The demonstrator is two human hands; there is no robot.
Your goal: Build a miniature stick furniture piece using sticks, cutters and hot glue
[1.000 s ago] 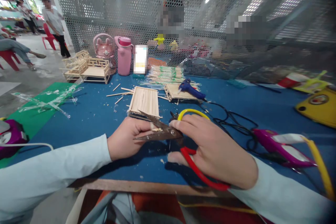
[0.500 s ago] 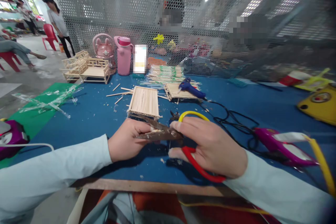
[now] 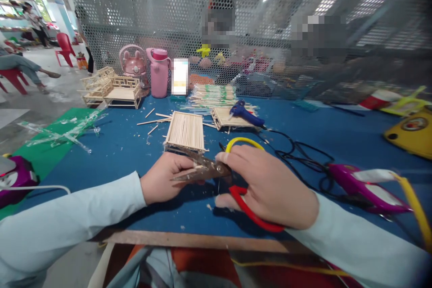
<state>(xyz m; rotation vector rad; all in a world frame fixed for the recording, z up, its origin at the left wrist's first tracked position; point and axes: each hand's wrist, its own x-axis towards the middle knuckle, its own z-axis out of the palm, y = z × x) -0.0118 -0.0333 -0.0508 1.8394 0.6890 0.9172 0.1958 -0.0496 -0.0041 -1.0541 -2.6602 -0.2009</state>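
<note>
My right hand (image 3: 266, 184) is wrapped round the handles of a pair of scissors (image 3: 216, 170), one handle yellow and the other red. The worn blades stand apart and reach leftward to my left hand (image 3: 165, 177). Its fingers are closed in a pinch on a small pale wooden stick (image 3: 199, 166), which lies between the blades and is mostly hidden. Just beyond my left hand lies a flat panel of wooden sticks (image 3: 185, 130). To its right, a blue glue gun (image 3: 246, 114) rests on a small stick-built platform (image 3: 222, 119).
Model stick furniture (image 3: 121, 92) stands at the back left, beside a pink bottle (image 3: 159, 74) and a lit phone (image 3: 180, 76). Loose sticks (image 3: 155, 120) and bundled sticks (image 3: 214, 94) lie farther back. A black cord (image 3: 297, 146) coils at right, near a purple device (image 3: 367, 189). Perforated metal screens the back.
The scissors have shifted slightly left and their handles are a little closer to each other. A standing person at the far left has moved mostly behind the screen.
</note>
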